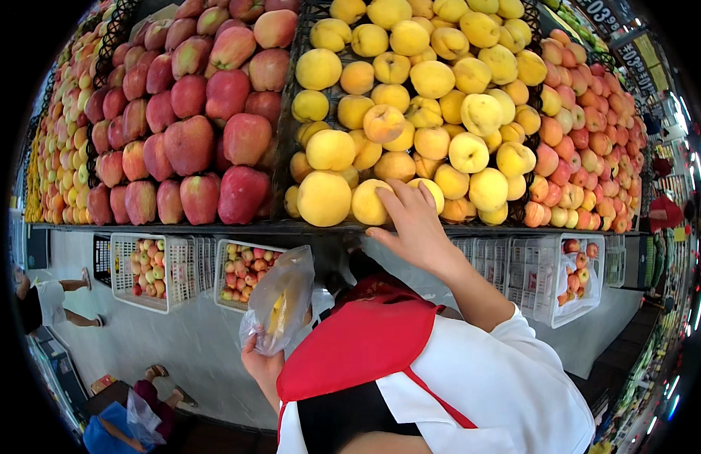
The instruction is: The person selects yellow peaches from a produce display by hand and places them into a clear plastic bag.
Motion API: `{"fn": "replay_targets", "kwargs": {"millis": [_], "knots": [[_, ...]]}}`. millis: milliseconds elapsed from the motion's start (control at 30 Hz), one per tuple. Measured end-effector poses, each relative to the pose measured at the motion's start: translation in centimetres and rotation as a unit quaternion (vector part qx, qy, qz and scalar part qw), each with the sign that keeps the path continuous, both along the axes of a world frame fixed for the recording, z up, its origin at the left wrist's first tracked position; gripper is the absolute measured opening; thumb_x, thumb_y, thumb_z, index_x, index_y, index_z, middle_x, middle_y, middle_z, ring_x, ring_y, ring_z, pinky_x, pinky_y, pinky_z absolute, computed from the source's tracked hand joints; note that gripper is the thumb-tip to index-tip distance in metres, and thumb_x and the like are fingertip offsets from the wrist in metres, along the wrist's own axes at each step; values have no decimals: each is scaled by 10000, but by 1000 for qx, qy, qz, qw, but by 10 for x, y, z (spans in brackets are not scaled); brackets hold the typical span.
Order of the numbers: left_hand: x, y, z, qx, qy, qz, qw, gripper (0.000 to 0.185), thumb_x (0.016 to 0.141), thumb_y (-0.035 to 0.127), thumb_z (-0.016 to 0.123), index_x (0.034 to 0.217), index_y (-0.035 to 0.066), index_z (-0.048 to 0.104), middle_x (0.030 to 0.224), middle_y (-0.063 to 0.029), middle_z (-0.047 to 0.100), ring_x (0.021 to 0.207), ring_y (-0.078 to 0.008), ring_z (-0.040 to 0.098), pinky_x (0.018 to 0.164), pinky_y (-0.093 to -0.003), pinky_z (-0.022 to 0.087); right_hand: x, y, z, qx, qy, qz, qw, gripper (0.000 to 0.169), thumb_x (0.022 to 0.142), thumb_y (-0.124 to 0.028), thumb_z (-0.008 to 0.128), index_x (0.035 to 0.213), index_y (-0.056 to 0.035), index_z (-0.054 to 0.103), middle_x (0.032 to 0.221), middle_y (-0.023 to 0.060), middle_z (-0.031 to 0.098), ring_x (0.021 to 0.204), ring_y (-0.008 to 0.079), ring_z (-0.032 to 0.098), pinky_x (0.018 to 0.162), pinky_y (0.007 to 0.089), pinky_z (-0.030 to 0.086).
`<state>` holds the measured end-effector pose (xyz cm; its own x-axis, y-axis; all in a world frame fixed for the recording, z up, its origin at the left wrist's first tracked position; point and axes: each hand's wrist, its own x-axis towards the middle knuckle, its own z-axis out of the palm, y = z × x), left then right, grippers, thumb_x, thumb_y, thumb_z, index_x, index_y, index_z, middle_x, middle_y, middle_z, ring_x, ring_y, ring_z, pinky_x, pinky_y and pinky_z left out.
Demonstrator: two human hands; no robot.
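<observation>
My left hand [263, 363] grips a clear plastic bag [299, 272], held up in front of my red apron [361, 346]. Something yellow shows through the film; its shape is blurred. At the front edge of the fruit display, my right hand [410, 224] reaches over with its fingers apart. Its fingertips touch or overlap a yellow peach [366, 201] in the front row. Another yellow peach [436, 193] lies partly behind that hand. More yellow peaches [432, 79] fill the compartment beyond, some stacked on others.
Large red apples [188, 144] lie left of the peaches, smaller reddish fruit [594, 130] to the right. Under the ledge stand white plastic crates of fruit [167, 272], [218, 284] and a crate with apples [595, 284]. Other people are at the left, one in a blue garment [109, 431].
</observation>
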<state>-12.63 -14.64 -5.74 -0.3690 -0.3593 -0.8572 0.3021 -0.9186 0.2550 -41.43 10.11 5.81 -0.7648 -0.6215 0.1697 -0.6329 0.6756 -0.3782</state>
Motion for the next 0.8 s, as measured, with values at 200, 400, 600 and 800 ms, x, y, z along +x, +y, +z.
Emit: {"fn": "replay_targets", "kwargs": {"millis": [200,400,600,800], "knots": [[6,-2,-5,-12,-11,-2,1000,365,891,94,438,1216,-41,536,1237,-197,585,1181,-348,541,1055,-536,391,-17,52,3,-141,105,-139,974,351,827,-142,697,1113,26,580,1257,239,542,1140,408,524,976,452,438],[13,8,0,-29,-8,7,1000,371,887,105,442,1215,-38,537,1256,-199,574,1190,-360,532,1063,-543,379,-75,80,20,94,99,-278,951,503,828,-290,727,1213,-13,561,1112,220,568,1004,389,543,888,476,443],[11,46,27,-274,-94,-96,952,357,886,110,435,1192,-27,556,1270,-203,567,1200,-365,526,1074,-550,365,-73,80,6,-35,152,-187,970,543,717,-158,810,1188,-29,572,1231,207,481,1043,393,504,905,483,431],[9,60,22,-307,-62,-87,946,321,898,101,420,1152,-25,571,1250,-202,578,1213,-368,515,1089,-567,337,-79,90,4,-153,117,-123,974,560,656,-67,825,1151,5,575,1261,181,464,1114,382,486,974,451,420]]}}
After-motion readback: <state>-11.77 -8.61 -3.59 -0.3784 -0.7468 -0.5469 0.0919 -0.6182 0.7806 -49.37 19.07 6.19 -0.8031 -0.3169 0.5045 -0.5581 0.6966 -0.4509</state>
